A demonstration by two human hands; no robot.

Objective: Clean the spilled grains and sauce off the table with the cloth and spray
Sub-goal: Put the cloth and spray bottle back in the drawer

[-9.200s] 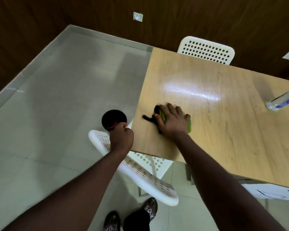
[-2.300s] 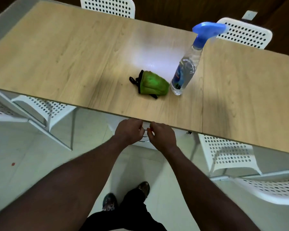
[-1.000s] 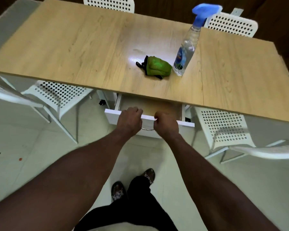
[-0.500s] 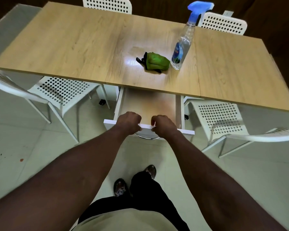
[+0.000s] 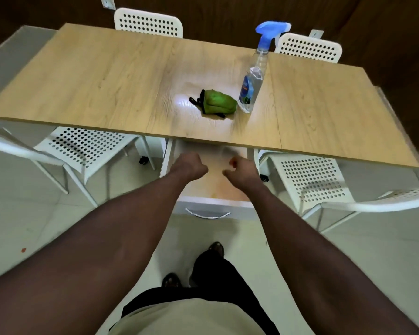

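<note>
A crumpled green cloth (image 5: 220, 104) with a black strap lies near the middle of the wooden table (image 5: 102, 78). Just right of it stands a clear spray bottle (image 5: 251, 86) with a blue trigger head. Under the table's near edge a white drawer (image 5: 215, 208) is pulled out, its wooden bottom showing an orange stain. My left hand (image 5: 189, 165) and my right hand (image 5: 240, 169) hover over the drawer's inside, fingers curled, holding nothing and touching neither cloth nor bottle.
White perforated chairs stand at the near left (image 5: 87, 146) and near right (image 5: 310, 180), and two more (image 5: 148, 22) are behind the table by the dark wall. A curved metal handle (image 5: 207, 214) sits on the drawer front. My shoes are on the pale floor.
Both hands pulled the drawer out by its front, then let go of it and moved forward over the drawer's inside. The cloth and bottle have not moved.
</note>
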